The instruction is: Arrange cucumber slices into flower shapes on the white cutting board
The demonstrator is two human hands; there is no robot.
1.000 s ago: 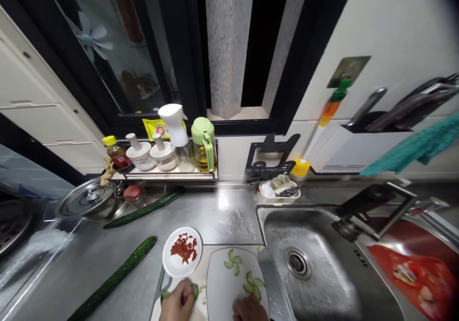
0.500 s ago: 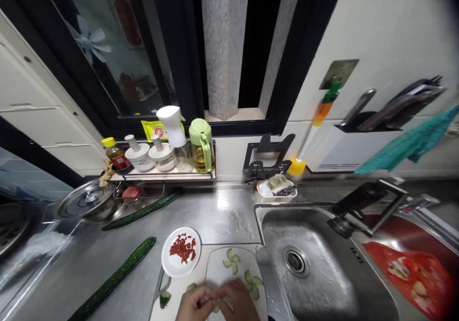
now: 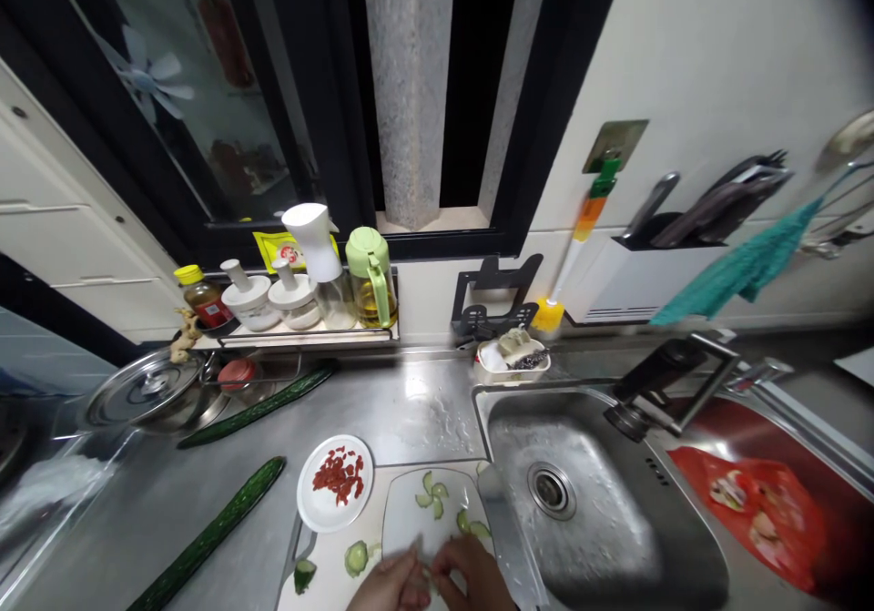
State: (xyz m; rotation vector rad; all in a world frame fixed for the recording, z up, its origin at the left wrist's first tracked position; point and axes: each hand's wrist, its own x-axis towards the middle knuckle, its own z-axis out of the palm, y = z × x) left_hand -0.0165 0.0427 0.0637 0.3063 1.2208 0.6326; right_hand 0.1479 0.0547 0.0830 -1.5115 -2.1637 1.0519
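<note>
My left hand point(image 3: 392, 584) and my right hand point(image 3: 471, 575) meet at the bottom, over the near part of a white square plate point(image 3: 400, 502). Their fingertips are pinched together around a small pale cucumber slice point(image 3: 430, 580), mostly hidden by the fingers. Beyond them on the plate, thin cucumber slices point(image 3: 437, 506) form a curved pinwheel. More slices point(image 3: 470, 524) lie right beside my right hand, which partly covers that group. Left of my left hand, a cut cucumber piece point(image 3: 356, 557) and a dark green cucumber end point(image 3: 304, 576) rest on a pale cutting board point(image 3: 334, 584).
A round white plate point(image 3: 305, 502) holds red goji berries. Two whole cucumbers point(image 3: 211, 534) lie on the steel counter at left. At right is a sink point(image 3: 580, 465) with a black faucet point(image 3: 655, 383) and a red bag point(image 3: 757, 511). Seasoning jars point(image 3: 293, 301) line a shelf behind.
The view has swung slightly right. Both hands have shifted a little right and nearer over the square plate, uncovering the cut cucumber piece on the board. The fingertips stay together.
</note>
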